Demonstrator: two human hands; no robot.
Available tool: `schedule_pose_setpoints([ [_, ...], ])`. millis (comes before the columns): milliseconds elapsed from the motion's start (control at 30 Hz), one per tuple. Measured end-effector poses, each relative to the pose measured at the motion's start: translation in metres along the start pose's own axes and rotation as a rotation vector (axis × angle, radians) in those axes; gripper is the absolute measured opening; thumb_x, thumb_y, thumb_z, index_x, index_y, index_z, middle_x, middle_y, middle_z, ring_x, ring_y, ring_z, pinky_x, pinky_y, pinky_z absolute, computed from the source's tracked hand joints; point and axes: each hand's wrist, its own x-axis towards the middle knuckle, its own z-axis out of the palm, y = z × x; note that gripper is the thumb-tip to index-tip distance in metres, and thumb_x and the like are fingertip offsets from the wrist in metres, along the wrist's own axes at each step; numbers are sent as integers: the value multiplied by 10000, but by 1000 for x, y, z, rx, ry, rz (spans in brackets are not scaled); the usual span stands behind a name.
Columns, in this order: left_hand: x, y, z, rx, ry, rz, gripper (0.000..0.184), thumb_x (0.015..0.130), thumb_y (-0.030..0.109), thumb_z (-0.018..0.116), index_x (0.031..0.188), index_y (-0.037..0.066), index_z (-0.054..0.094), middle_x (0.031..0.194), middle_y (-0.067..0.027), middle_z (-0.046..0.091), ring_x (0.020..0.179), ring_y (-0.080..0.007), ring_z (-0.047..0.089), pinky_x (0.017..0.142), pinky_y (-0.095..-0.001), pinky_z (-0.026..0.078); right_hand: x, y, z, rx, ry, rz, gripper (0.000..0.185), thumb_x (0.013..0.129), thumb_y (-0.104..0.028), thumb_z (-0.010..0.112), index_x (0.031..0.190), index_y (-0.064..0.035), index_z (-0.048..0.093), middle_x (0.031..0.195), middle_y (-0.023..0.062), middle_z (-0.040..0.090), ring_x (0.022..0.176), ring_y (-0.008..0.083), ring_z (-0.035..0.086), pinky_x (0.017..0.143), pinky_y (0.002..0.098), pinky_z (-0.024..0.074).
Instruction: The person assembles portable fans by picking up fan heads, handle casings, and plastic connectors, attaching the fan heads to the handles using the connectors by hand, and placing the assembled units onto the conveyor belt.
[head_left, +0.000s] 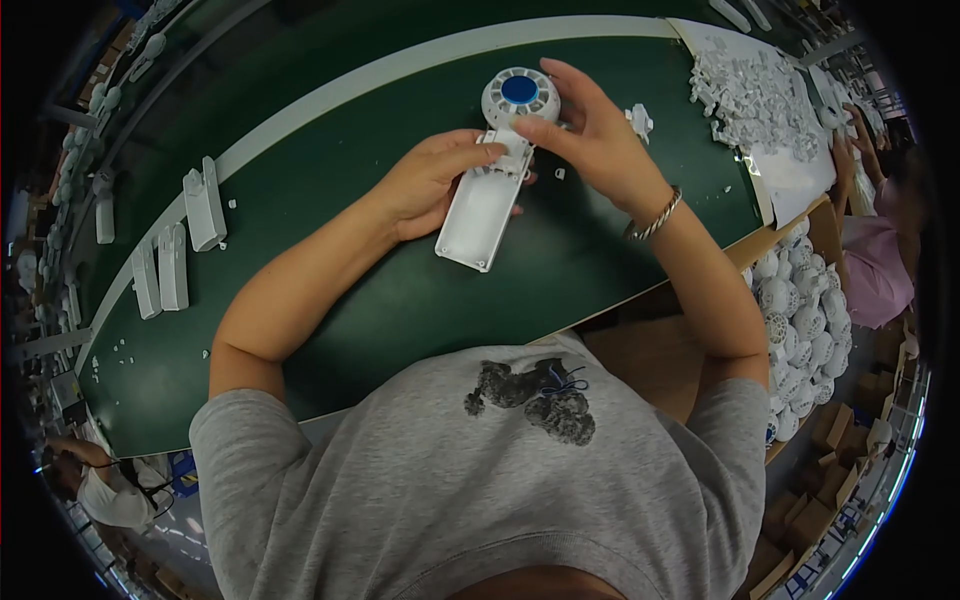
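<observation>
A white handheld fan (478, 222) is held over the green table, its round head with a blue centre pointing away from me and its hollow handle shell facing up. My left hand (432, 180) is closed around the upper handle, thumb lying on the inside near the neck. At the fan's head, my right hand (598, 140) grips the right side, with its thumb on the neck and its fingers at the rim. A small white part (560, 173) lies on the table just right of the handle. Another white piece (641, 122) lies beyond my right hand.
Several white handle shells (205, 207) lie at the left. A heap of small white parts (755, 100) covers a white sheet at the right. Below it stands a box of round white fan heads (805, 320). Other people sit at the far right and lower left.
</observation>
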Motion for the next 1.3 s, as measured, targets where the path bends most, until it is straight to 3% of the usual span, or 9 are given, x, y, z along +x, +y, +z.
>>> schedule_pose_setpoints([
  [167, 0, -5, -6, 13, -22, -43, 347, 879, 137, 535, 1173, -25, 445, 1109, -173, 544, 1027, -266, 571, 818, -413, 526, 8, 5, 1, 175, -103, 67, 755, 672, -267, 775, 1260, 8, 389, 1100, 143, 548, 924, 191, 572, 722, 275, 494],
  [300, 0, -5, -4, 69, -26, -1, 333, 872, 140, 546, 1145, -28, 458, 1068, -156, 563, 950, -231, 596, 799, -386, 530, -4, -2, 12, -342, 167, -464, 700, 625, -206, 790, 1206, -45, 435, 1113, 149, 517, 922, 207, 574, 767, 301, 491],
  [400, -5, -6, -1, 185, -19, 45, 318, 862, 133, 565, 1116, -36, 476, 996, -119, 596, 851, -166, 613, 748, -304, 528, -10, -2, 10, -304, 144, -409, 679, 642, -208, 786, 1196, -40, 431, 1108, 134, 521, 955, 184, 559, 791, 289, 482],
  [500, -5, -9, -1, 327, 1, 67, 357, 852, 144, 596, 1142, -24, 476, 979, -73, 599, 816, -87, 582, 712, -201, 479, -13, 12, 2, 121, 33, -106, 710, 667, -201, 788, 1221, -28, 379, 1092, 110, 524, 993, 163, 535, 817, 280, 478],
  [700, -7, -9, 10, 350, 29, 33, 366, 857, 166, 596, 1150, -17, 474, 956, -56, 600, 810, -86, 582, 705, -211, 487, -19, 4, 3, 297, 29, 2, 796, 653, -158, 798, 1263, 14, 317, 1096, 120, 519, 989, 170, 538, 836, 279, 472],
  [800, -6, -13, 8, 337, 10, 40, 394, 882, 213, 553, 1191, -7, 446, 1022, -108, 584, 846, -168, 612, 736, -288, 521, -20, 9, 10, 217, 99, 16, 839, 639, -137, 796, 1279, 52, 287, 1103, 125, 519, 993, 165, 538, 831, 277, 472],
  [900, -7, -10, 16, 80, 72, -14, 377, 901, 223, 509, 1197, -2, 443, 1017, -114, 578, 844, -182, 613, 738, -306, 524, -18, 10, 15, 252, 123, 24, 726, 680, -66, 759, 1261, 24, 333, 1104, 104, 529, 986, 153, 540, 851, 268, 452],
  [1200, -6, -19, 13, 458, 179, 178, 320, 902, 167, 472, 1159, -25, 462, 1020, -93, 563, 898, -136, 567, 790, -270, 476, -16, 6, 23, 134, 139, -78, 765, 671, -138, 772, 1235, 57, 293, 1062, 113, 526, 942, 152, 548, 799, 267, 480],
  [1300, -5, -21, 14, 233, 153, 182, 329, 907, 183, 477, 1162, -24, 459, 1023, -99, 563, 906, -144, 568, 790, -279, 479, -19, 3, 16, 364, 32, 91, 707, 673, -111, 769, 1207, 30, 327, 1064, 125, 532, 934, 163, 566, 789, 277, 494],
])
